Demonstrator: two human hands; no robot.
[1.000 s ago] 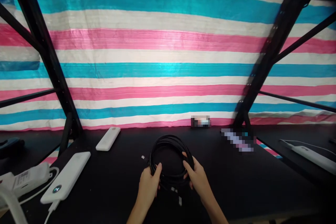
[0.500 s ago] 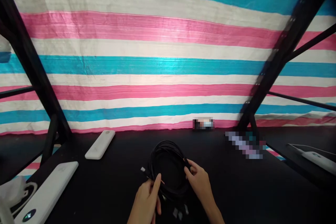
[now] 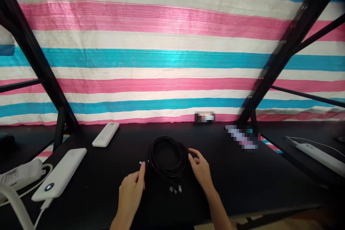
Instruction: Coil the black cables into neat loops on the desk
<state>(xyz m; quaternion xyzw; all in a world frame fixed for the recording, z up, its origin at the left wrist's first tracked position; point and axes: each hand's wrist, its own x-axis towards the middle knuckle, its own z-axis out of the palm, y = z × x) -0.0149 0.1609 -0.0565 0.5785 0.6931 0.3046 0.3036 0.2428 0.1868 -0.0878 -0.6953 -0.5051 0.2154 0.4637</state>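
Observation:
A coil of black cable (image 3: 153, 154) lies flat on the black table (image 3: 167, 219), with several small pale tips (image 3: 175, 189) at its near edge. Just right of the coil is my right hand (image 3: 199, 169), its thumb and forefinger apart and nothing between them. On the left side, my left hand (image 3: 132, 188) is beside a pale connector tip near the coil. Its thumb points up and forward, while its other fingers are curled and partly hidden, so whether it holds anything cannot be made out.
Two white power banks (image 3: 63, 174) (image 3: 106, 134) lie at the left, near a white power strip (image 3: 23, 174). Another white device (image 3: 320, 156) is at the far right. Black metal posts (image 3: 291, 48) flank a striped sheet (image 3: 161, 39). Two blurred items stand near the back.
Both hands have come off the cable coil, which now rests on the table. My left hand has moved left. The view has tilted down slightly.

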